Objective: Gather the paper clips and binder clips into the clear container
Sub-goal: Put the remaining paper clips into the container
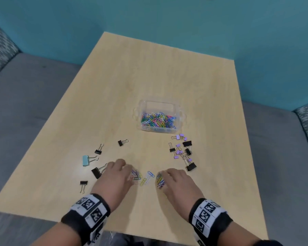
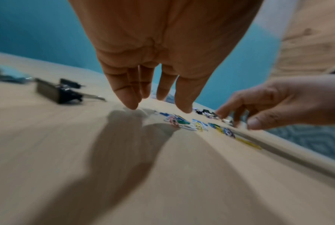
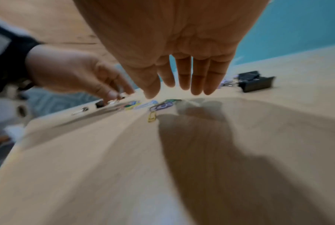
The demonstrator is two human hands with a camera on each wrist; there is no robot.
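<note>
A clear container (image 1: 159, 116) with several coloured paper clips in it stands mid-table. Loose coloured paper clips (image 1: 144, 177) lie between my two hands near the table's front. My left hand (image 1: 117, 174) hovers palm down at their left, fingers straight (image 2: 131, 102) and holding nothing. My right hand (image 1: 172, 180) is at their right, fingers extended (image 3: 197, 88) just above the clips (image 3: 160, 106). Black binder clips (image 1: 98, 172) and a light blue one (image 1: 86, 160) lie to the left. Black and purple binder clips (image 1: 183, 151) sit in a cluster at the right.
The light wooden table (image 1: 149, 77) reaches back to a teal wall. Grey seating with patterned cushions (image 1: 0, 50) flanks it on both sides. The table's front edge runs just behind my wrists.
</note>
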